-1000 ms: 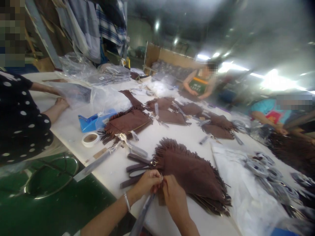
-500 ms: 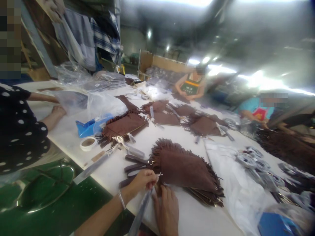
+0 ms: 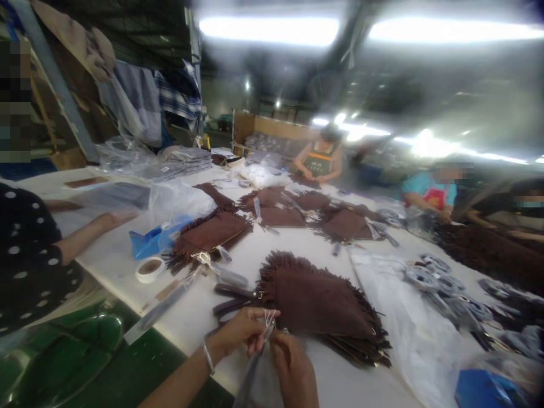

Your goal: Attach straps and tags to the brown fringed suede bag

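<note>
With the left hand (image 3: 238, 331), in the head view, grasped a thin white cord (image 3: 269, 317), looped at the fingertips, forefinger stretched out. Had a grey plastic-sleeved strip (image 3: 251, 371) slanting down from the same fingers toward the lower edge. Wore a silver bangle (image 3: 208, 357) on the left wrist. Held the right hand (image 3: 295, 365) close beside the strip, fingers curled; could not tell whether around anything. Had both hands at the near left corner of a stack of brown fringed bags (image 3: 323, 303), lying flat on the white table (image 3: 293, 241), with dark wrist straps (image 3: 233, 290) spread to its left. Saw, farther left, another brown bag (image 3: 215, 232), a roll of tape (image 3: 149, 276) and a blue dispenser (image 3: 142, 243). To the right, saw a white plastic sheet (image 3: 395, 306) and, past it, a heap of grey-wrapped pieces (image 3: 437, 280). Saw co-workers round the table: at left a person in a polka-dot top (image 3: 25, 249), across it a person in a green apron (image 3: 318, 164), at right a person in turquoise sleeves (image 3: 416, 186).
</note>
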Action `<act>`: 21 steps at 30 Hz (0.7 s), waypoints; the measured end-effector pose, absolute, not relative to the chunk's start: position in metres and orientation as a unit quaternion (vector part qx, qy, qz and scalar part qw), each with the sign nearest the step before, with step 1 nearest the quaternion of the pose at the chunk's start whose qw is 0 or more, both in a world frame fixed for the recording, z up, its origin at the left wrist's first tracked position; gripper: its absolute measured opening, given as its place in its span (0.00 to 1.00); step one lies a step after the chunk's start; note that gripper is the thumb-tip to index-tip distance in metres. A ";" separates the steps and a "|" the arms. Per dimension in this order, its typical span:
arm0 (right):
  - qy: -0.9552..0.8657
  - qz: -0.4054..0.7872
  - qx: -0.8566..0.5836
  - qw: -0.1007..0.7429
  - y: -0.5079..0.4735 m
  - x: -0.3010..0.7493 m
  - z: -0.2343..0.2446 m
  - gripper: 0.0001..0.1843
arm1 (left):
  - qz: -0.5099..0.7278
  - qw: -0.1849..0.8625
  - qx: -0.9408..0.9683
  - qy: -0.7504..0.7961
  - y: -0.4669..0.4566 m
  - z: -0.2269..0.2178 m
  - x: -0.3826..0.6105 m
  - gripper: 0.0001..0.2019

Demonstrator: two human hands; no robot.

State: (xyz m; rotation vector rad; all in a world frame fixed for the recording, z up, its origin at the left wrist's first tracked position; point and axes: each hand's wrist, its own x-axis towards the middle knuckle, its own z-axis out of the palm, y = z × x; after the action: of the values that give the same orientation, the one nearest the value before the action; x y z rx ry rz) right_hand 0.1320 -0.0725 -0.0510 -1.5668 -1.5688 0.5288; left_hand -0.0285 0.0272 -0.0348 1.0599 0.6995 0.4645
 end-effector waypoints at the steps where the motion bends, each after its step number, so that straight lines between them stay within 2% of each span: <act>1: -0.597 0.262 -0.630 0.422 -0.069 0.131 -0.041 0.11 | 0.204 0.786 0.495 0.310 0.027 -0.033 -0.029 0.32; 4: -0.501 0.408 -0.636 0.421 -0.056 0.128 -0.019 0.13 | 0.183 0.792 0.513 0.276 0.026 -0.024 -0.032 0.34; 9: -0.432 0.525 -0.582 0.447 -0.040 0.127 -0.014 0.21 | 0.181 0.761 0.560 0.272 0.023 -0.005 -0.040 0.22; 13: -0.443 0.557 -0.526 0.466 -0.044 0.132 -0.012 0.23 | 0.190 0.742 0.579 0.279 0.025 -0.001 -0.042 0.18; 18: -0.488 0.579 -0.481 0.442 -0.051 0.139 -0.002 0.23 | 0.202 0.745 0.550 0.319 0.031 -0.011 -0.042 0.27; 21: -0.525 0.512 -0.541 0.412 -0.051 0.141 0.002 0.18 | 0.198 0.760 0.531 0.319 0.033 -0.011 -0.044 0.28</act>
State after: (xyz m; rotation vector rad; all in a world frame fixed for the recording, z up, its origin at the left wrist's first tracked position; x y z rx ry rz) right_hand 0.1411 -0.0513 0.0023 -1.3608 -1.3210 1.2887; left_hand -0.0438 0.0331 -0.0108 1.1571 0.6945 0.4302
